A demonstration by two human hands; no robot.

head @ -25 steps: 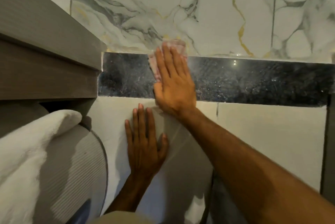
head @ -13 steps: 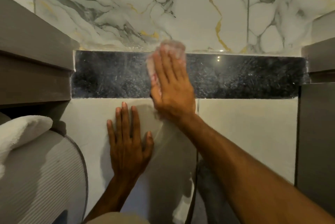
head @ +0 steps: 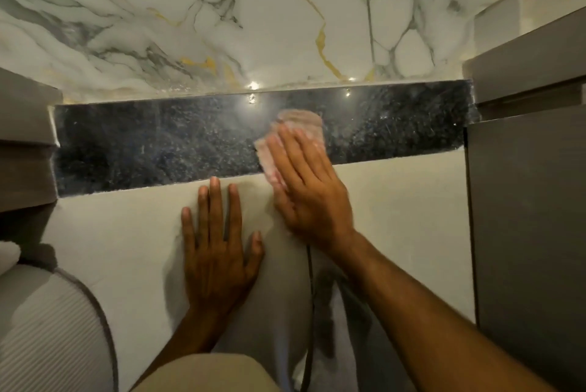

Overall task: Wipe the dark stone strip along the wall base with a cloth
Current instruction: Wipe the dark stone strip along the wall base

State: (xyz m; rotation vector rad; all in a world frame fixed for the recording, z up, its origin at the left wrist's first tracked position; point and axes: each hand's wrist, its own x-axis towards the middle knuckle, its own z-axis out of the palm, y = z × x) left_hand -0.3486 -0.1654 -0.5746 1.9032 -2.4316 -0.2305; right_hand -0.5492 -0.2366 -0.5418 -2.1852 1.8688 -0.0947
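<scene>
A dark speckled stone strip [head: 142, 147] runs across the wall, between veined white marble above and pale plain tile below. My right hand [head: 304, 188] presses a pale pink cloth [head: 301, 120] flat against the strip a little right of its middle; the cloth peeks out above and left of my fingers. My left hand [head: 218, 246] lies flat with spread fingers on the pale tile just below the strip, fingertips close to its lower edge, holding nothing. The strip looks smeared and dusty, with light glints on it.
Grey-brown cabinet edges close the strip in on the left [head: 25, 144] and right [head: 526, 201]. A ribbed grey rounded object [head: 54, 328] with a white towel [head: 8, 255] sits at lower left. A dark tile joint [head: 312, 312] runs down below my right wrist.
My right hand has slid the cloth rightwards and a little lower along the strip. The view has shifted right, showing the right cabinet. My left hand stays flat on the tile.
</scene>
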